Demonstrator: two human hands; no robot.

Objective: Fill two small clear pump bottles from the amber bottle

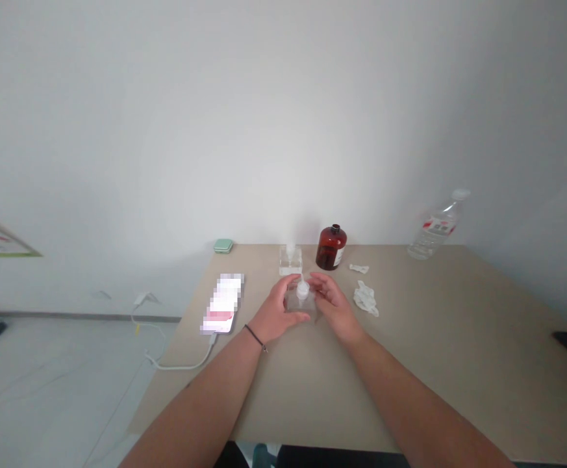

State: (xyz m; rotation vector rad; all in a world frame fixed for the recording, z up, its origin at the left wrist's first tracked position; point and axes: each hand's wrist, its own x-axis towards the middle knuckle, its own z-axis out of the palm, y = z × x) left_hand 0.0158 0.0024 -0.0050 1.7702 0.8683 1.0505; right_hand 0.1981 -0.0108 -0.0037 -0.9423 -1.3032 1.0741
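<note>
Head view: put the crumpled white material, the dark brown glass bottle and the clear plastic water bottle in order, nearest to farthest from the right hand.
1. Crumpled white material: just right of the right hand.
2. Dark brown glass bottle: beyond the hand, toward the table's back edge.
3. Clear plastic water bottle: far right, at the back.

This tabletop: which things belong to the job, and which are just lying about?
In use: clear square bottle between left hand and right hand. Probably also: second clear bottle, brown bottle.
Lying about: phone, green case, water bottle, crumpled white tissue.
</note>
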